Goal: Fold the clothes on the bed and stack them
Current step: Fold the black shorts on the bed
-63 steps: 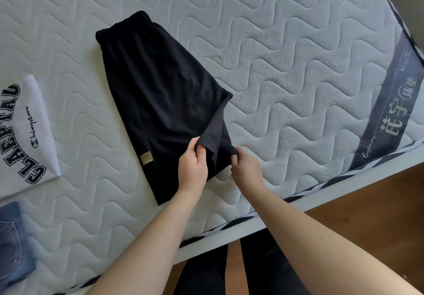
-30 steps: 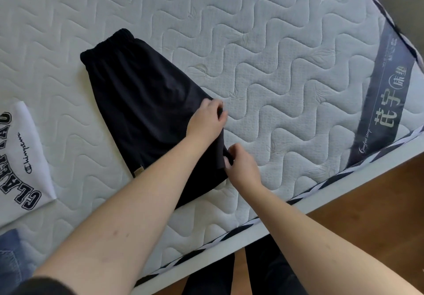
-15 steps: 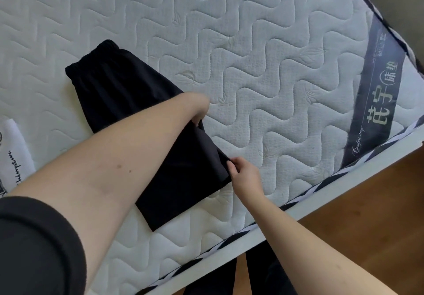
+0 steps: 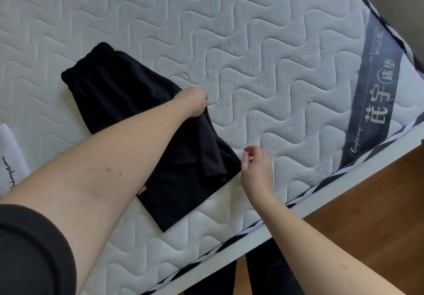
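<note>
Black shorts [image 4: 110, 92] lie flat and slanted on the white quilted mattress [image 4: 252, 30], waistband at the far left, legs pointing toward the bed's near edge. A narrow flap is folded over along their right side. My left hand [image 4: 192, 103] reaches across the shorts and grips the fabric at their right edge, with the fingertips hidden. Just right of the shorts' lower right corner, my right hand [image 4: 257, 170] hovers with fingers loosely curled, holding nothing.
A white printed T-shirt [image 4: 9, 157] shows at the left edge. A dark label band [image 4: 378, 101] crosses the mattress at the right. The bed's white frame edge [image 4: 321, 200] runs diagonally, with wooden floor [image 4: 371, 225] and my dark trouser legs beyond it.
My right hand has let go of the shorts' lower corner and lifted slightly to the right. My left hand stays at the shorts' right edge, and the folded flap now lies flat.
</note>
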A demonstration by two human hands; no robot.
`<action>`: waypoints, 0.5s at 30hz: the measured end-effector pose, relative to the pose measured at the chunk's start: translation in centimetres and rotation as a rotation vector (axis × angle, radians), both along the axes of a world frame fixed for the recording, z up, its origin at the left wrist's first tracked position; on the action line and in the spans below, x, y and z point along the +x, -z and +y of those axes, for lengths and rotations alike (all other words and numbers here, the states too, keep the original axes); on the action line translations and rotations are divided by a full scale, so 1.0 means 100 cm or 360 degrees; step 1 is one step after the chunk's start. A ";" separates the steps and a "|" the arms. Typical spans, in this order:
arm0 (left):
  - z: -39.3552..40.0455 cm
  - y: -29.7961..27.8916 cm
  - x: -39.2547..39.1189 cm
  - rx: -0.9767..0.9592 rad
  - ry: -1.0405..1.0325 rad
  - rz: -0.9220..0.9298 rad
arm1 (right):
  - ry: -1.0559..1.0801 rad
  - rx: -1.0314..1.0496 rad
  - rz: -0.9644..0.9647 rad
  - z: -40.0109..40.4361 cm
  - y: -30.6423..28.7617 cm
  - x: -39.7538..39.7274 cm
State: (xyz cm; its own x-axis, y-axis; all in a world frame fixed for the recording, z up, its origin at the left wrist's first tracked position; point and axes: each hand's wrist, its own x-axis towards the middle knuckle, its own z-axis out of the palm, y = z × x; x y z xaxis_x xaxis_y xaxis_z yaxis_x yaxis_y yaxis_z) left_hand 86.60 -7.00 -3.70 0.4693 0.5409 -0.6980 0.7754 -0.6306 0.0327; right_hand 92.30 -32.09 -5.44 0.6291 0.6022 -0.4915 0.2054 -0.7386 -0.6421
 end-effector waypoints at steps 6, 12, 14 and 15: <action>-0.001 -0.004 -0.005 -0.0259 -0.0024 -0.0125 | -0.0574 -0.0059 0.0286 0.022 -0.010 -0.048; 0.006 -0.013 -0.021 -0.0331 0.0314 0.0026 | -0.0702 -0.0106 0.0314 0.037 -0.008 -0.069; 0.008 -0.013 -0.027 -0.0254 0.0335 -0.0043 | -0.0874 -0.0051 0.0299 0.031 -0.007 -0.069; 0.009 -0.012 -0.030 -0.0197 0.0329 -0.0084 | -0.0874 0.0007 0.0214 0.027 -0.006 -0.068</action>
